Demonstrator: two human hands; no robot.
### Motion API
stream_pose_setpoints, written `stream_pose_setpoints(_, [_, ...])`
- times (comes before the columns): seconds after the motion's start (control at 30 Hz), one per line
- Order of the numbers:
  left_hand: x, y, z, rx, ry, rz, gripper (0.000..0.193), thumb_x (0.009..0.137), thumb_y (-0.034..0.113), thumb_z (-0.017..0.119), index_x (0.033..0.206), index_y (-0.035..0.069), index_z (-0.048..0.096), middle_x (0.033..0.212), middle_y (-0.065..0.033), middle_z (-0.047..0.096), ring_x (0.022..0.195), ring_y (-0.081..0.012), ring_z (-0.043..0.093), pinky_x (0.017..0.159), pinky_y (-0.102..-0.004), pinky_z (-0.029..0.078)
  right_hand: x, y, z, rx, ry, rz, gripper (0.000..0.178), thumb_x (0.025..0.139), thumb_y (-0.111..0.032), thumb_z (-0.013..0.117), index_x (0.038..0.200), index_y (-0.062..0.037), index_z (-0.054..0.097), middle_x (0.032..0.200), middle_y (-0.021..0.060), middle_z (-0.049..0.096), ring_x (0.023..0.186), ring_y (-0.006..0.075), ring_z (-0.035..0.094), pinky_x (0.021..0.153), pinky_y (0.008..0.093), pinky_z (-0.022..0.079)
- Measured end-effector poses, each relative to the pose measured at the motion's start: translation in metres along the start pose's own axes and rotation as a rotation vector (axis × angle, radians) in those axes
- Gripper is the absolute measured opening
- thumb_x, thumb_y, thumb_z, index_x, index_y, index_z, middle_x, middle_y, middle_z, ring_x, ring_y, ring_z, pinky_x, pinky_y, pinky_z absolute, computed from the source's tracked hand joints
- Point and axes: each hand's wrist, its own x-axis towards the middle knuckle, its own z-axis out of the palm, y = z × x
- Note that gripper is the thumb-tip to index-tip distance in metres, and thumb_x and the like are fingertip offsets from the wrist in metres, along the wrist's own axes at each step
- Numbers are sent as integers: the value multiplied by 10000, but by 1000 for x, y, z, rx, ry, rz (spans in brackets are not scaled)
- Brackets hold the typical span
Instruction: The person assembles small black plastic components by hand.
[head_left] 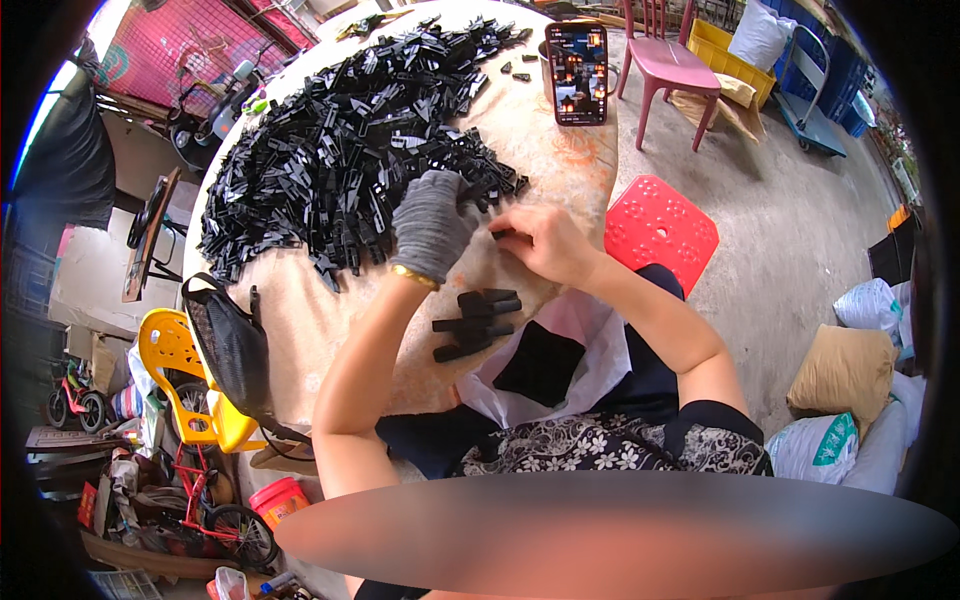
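Observation:
My left hand (432,225), in a grey knit glove, is curled at the near edge of a heap of black plastic pieces (350,150). Its fingertips point away from me, so whatever they grip is hidden among the dark parts. Just to its right, my bare right hand (552,245) pinches a small black plastic piece (512,235) between thumb and fingers. Closer to my body, several longer black pieces (475,325) lie stacked side by side on the cloth-covered table (310,370). Below the table edge, a white bag (605,345) is spread open over my lap, with something black inside.
A phone (578,75) leans against a mug at the table's far right. Right of the table stands a red stool (662,232), with a pink chair (672,65) behind. A black mesh bag (228,340) hangs by a yellow chair (180,370) on the left. Sacks (843,375) sit far right.

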Motion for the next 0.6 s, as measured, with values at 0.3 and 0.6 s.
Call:
stream_pose_setpoints(0.3, [-61,-5,-28,-282,-167,113,207,830,98,603,1027,58,557,849,-143,626,782,-316,626,683,-370,502,-3,8,-11,-4,-115,-14,156,675,-95,674,819,-44,646,806,105,610,800,293,588,701,374,471])
stream_pose_setpoints(0.6, [-71,2,-32,-178,-196,75,182,804,95,621,981,65,588,831,-135,622,748,-319,624,635,-376,499,-4,4,-9,19,-138,25,157,682,-92,699,825,-52,650,821,87,610,799,278,585,706,356,463])
